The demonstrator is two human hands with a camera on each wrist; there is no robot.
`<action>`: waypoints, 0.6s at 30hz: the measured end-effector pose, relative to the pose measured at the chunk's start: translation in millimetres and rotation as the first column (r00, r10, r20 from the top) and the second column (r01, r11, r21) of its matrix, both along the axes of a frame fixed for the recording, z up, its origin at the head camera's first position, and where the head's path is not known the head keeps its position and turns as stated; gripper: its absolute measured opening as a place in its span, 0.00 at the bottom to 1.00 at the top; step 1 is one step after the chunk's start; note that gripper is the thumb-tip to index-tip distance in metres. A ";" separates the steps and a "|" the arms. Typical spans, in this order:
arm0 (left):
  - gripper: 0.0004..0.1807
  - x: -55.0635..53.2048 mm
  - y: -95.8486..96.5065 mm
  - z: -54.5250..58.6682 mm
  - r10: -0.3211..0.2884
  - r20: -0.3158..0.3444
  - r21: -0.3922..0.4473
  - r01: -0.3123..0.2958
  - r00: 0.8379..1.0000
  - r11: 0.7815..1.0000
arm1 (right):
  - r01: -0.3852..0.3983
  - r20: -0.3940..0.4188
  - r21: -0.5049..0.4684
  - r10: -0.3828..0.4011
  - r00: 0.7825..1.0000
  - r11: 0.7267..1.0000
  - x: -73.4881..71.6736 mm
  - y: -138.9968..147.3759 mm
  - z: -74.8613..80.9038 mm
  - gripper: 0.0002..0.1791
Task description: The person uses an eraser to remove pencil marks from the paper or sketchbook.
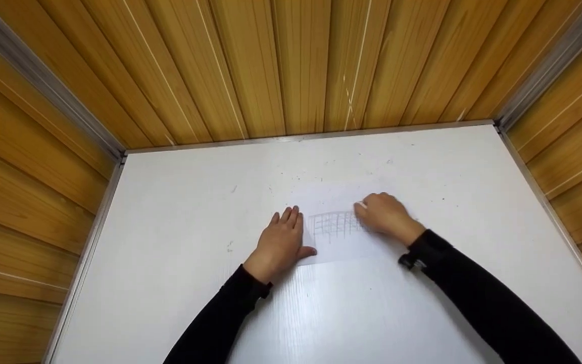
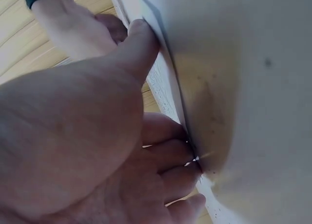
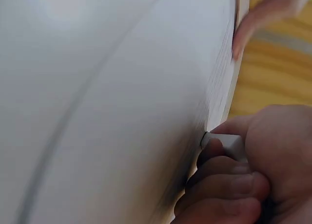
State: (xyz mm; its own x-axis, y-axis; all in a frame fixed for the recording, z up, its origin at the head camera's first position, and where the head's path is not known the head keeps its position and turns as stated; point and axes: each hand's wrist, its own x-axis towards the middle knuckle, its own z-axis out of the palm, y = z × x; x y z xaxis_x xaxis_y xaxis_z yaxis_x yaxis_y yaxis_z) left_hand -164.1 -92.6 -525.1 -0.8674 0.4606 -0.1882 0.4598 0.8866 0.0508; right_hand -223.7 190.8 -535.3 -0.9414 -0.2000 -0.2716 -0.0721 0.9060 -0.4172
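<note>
A sheet of white paper [image 1: 344, 251] lies on the white table, bearing a pencil-drawn grid [image 1: 332, 224] of crossing lines. On the sheet's left part my left hand [image 1: 281, 237] rests flat, fingers straight and thumb stretched to the right. My right hand [image 1: 384, 212] is at the grid's right end, its fingers curled round a small white eraser [image 3: 230, 143]. In the right wrist view the eraser's dark-edged end meets the paper. The part of the grid under the right hand is hidden.
Small dark crumbs and marks [image 1: 298, 178] are scattered over the white table [image 1: 180, 202], mostly beyond the paper. Wood-look panel walls [image 1: 271, 65] with grey metal edging enclose the table at the back and both sides.
</note>
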 end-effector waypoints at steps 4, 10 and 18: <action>0.57 1.3 -0.9 1.3 0.004 0.002 -0.011 -0.004 1.000 1.000 | 0.089 0.035 0.027 -0.090 0.995 0.996 3.0 48.4 2.5 0.36; 0.57 5.2 -1.8 3.1 0.029 -0.007 -0.044 -0.029 1.000 0.999 | 0.039 0.002 0.017 -0.039 0.999 0.999 -3.5 57.0 1.6 0.35; 0.46 -2.2 -4.2 18.5 0.005 -0.080 0.012 -0.004 0.997 1.000 | 0.052 -0.057 0.018 -0.051 0.997 0.999 1.2 46.9 10.6 0.29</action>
State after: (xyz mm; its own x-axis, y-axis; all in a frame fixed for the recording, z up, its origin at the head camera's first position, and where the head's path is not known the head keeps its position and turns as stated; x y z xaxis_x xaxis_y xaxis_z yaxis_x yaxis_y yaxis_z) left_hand -166.3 -96.8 -506.6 -0.8817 0.4580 -0.1129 0.4584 0.8884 0.0243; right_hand -222.5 237.7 -524.7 -0.9642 -0.1466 -0.2209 -0.0485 0.9168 -0.3964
